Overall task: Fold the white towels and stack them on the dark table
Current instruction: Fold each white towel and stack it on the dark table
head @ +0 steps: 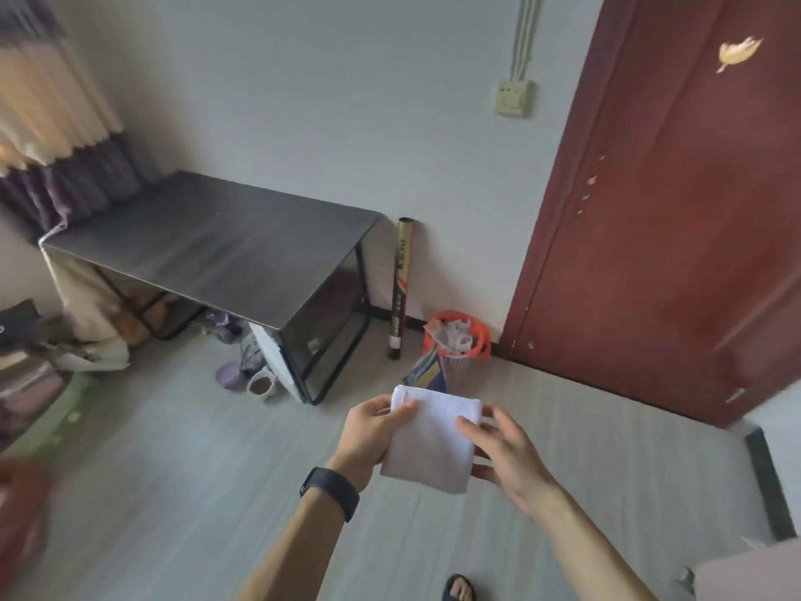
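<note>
You hold the folded white towel (433,440) in the air over the floor (182,492), well short of the dark surface (208,249) standing ahead to your left. Your left hand (368,431) pinches its left edge, thumb on top; your right hand (507,453) closes its grip on the right edge, fingers over, thumb beneath

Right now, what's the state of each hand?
left hand: closed on the folded white towel, thumb over its left edge.
right hand: pinching the towel's right edge, fingers only loosely curled.
</note>
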{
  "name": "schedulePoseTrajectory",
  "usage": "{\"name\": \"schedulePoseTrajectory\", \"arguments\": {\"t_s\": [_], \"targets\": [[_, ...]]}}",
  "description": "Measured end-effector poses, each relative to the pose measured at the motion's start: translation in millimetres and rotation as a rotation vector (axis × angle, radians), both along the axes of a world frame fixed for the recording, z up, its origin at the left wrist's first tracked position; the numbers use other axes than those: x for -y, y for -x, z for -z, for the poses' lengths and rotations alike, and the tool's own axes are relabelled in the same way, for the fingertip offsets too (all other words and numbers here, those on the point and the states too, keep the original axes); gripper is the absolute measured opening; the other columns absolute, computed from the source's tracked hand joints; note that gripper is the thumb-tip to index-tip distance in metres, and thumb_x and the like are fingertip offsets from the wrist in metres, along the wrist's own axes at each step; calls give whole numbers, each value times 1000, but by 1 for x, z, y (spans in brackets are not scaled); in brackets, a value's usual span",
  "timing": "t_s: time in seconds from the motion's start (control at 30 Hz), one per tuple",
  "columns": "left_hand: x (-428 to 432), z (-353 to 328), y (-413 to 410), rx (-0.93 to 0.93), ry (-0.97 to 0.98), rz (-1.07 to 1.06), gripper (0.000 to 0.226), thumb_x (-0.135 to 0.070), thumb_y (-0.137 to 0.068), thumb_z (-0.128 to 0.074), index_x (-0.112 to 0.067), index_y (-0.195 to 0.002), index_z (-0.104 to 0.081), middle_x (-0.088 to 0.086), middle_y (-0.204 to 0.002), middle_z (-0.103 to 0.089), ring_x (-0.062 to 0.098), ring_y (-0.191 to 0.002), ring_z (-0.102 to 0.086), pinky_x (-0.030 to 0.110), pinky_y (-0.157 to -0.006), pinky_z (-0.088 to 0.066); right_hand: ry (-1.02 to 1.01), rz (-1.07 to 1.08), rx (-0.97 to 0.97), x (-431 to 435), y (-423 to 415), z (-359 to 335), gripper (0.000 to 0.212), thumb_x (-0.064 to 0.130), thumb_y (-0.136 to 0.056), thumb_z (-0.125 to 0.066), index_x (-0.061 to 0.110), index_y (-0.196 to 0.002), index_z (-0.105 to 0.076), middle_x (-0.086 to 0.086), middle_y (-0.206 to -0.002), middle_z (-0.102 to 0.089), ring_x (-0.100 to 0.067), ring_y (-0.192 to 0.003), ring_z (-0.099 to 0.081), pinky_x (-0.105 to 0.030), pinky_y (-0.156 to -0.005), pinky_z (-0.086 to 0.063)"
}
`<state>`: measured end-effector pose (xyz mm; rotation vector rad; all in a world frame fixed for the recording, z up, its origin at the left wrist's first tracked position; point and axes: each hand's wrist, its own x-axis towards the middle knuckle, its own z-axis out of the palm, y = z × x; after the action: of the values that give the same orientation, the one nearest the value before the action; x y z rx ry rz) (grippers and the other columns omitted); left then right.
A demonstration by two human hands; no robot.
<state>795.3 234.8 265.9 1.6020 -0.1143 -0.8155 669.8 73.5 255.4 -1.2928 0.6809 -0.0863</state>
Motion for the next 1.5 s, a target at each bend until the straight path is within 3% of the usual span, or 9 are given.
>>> {"name": "schedulePoseTrajectory", "arguments": {"t_s": [0.1, 0.37, 0.6, 0.77, 0.9, 1.03, 1.17, 1.33, 1.5], "targets": [[-16, 9, -58, -38, -31, -157, 28, -37, -86, -76, -13, -102, -75, 8, -96, -77, 20, -82, -72, 31, -67, -54, -24, -122, -31, -1, -79, 15, 23, 14, -91, -72, 19, -113, -67, -3, -107, -75, -30, -97, -72, -39, -71, -58], [-83, 13, -182, -164, -69, -508, 30, -39, -89, -73, -23, -113, -69, 9, -106, -74, 27, -88, -73, 33, -63, -57, 9, -399, -80, -38, -267, 19, 18, 20, -92, -71, 18, -109, -68, -2, -101, -76, -24, -91, -74, -37, -64, -59], [-148, 29, -289, -222, -14, -527, 32, -6, -85, -75, -10, -116, -66, 12, -108, -74, 22, -88, -73, 30, -64, -56, 36, -492, -80, -98, -404, 28, 15, 18, -92, -71, 15, -106, -68, -5, -100, -75, -26, -88, -74, -36, -60, -58], [-195, 48, -401, -227, -5, -549, 32, -3, -84, -75, -6, -114, -64, 13, -106, -74, 21, -84, -73, 31, -63, -57, 55, -491, -113, -147, -510, 40, 17, 14, -92, -71, 13, -108, -66, -9, -101, -76, -27, -85, -75, -37, -60, -58], [-225, 55, -491, -232, -22, -477, 34, -6, -82, -77, -8, -114, -65, 14, -110, -73, 24, -90, -73, 35, -71, -60, 87, -423, -112, -178, -580, 42, 13, 8, -92, -68, 7, -105, -66, -7, -96, -75, -5, -71, -71, -20, -51, -52], [-244, 62, -572, -260, -35, -424, 32, -8, -83, -76, -12, -114, -69, 12, -111, -74, 27, -98, -72, 37, -77, -59, 64, -360, -160, -199, -642, 54, 15, 11, -92, -70, 10, -106, -66, -7, -97, -76, -11, -70, -69, -30, -57, -56], [-258, 73, -650, -282, -46, -376, 28, -6, -86, -70, -11, -114, -72, 14, -108, -74, 22, -86, -72, 34, -74, -58, 34, -287, -196, -219, -708, 71, 16, 11, -92, -69, 13, -107, -66, -2, -98, -77, -18, -83, -73, -36, -64, -59], [-274, 87, -754, -291, -145, -330, 25, -8, -86, -68, -18, -109, -73, 13, -111, -73, 22, -88, -70, 37, -78, -59, 19, -263, -235, -237, -803, 98, 17, 9, -92, -68, 11, -108, -65, -2, -98, -77, -24, -89, -74, -39, -64, -60], [-285, 105, -867, -308, -258, -308, 23, -10, -87, -68, -21, -107, -72, 8, -102, -73, 22, -85, -71, 37, -75, -60, 44, -232, -301, -262, -905, 125, 18, 24, -84, -71, 21, -102, -67, 4, -96, -76, -23, -95, -72, -56, -82, -59]]}}
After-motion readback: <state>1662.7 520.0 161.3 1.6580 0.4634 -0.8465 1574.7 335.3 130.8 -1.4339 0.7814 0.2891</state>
